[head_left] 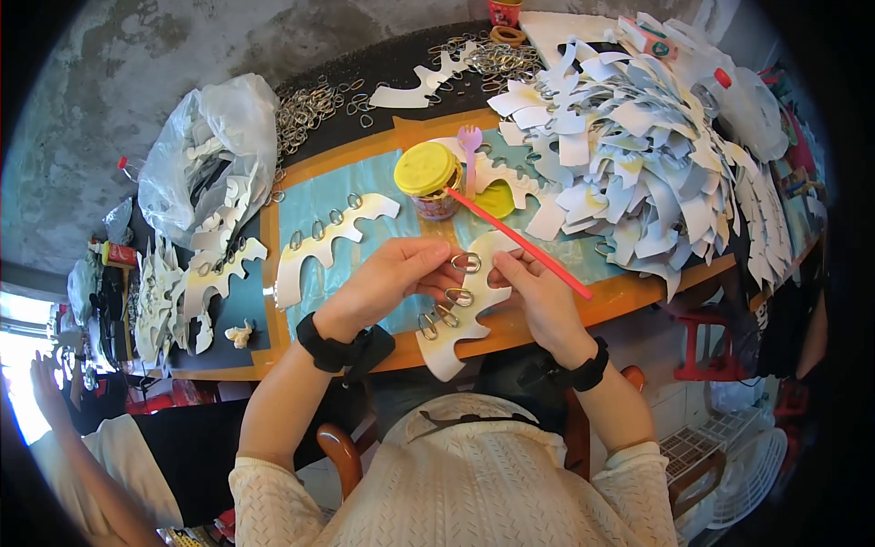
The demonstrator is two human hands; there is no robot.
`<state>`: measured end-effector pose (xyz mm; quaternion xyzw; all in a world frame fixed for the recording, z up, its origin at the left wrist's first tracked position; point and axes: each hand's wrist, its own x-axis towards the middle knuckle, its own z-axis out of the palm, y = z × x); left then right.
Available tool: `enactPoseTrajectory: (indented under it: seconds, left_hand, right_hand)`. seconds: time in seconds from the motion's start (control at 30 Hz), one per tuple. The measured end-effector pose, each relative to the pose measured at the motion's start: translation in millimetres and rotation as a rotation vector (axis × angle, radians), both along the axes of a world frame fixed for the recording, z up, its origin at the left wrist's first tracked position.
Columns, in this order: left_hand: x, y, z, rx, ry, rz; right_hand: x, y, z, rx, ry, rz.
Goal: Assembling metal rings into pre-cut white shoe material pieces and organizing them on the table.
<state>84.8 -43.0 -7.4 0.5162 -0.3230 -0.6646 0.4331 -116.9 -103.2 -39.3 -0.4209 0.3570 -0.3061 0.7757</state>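
Note:
In front of me I hold a white, scalloped strip (442,354) with several oval metal rings on it. My left hand (396,273) is closed, its fingertips pinching a metal ring (467,263) at the strip's upper part. On the other side, my right hand (540,296) is closed on the strip's edge, thumb on top. Just beyond stands a jar with a yellow lid (427,170). A red stick (519,239) slants from the jar over my right hand. Left of the jar lies another scalloped strip with rings (314,251).
A large heap of white cut pieces (629,155) covers the right side. Loose metal rings (314,105) lie along the back, near a plastic bag of pieces (214,155). A purple fork (469,146) stands by the jar. Another person's arm (68,428) shows at left.

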Motion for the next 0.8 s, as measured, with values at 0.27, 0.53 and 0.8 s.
enactPoseTrajectory:
  seconds: [0.27, 0.53, 0.8]
  left_hand:
    - [3.8, 0.9, -13.7, 0.056, 0.438, -0.102]
    - [-1.0, 3.8, -23.9, 0.069, 0.348, 0.018]
    - [-10.4, 4.6, -13.1, 0.024, 0.283, 0.275]
  right_hand:
    - [20.0, -1.6, 13.8, -0.031, 0.091, 0.003]
    - [26.3, -1.5, 8.8, -0.073, 0.102, 0.012]
    - [20.9, -0.4, 8.9, 0.201, -0.163, 0.013]
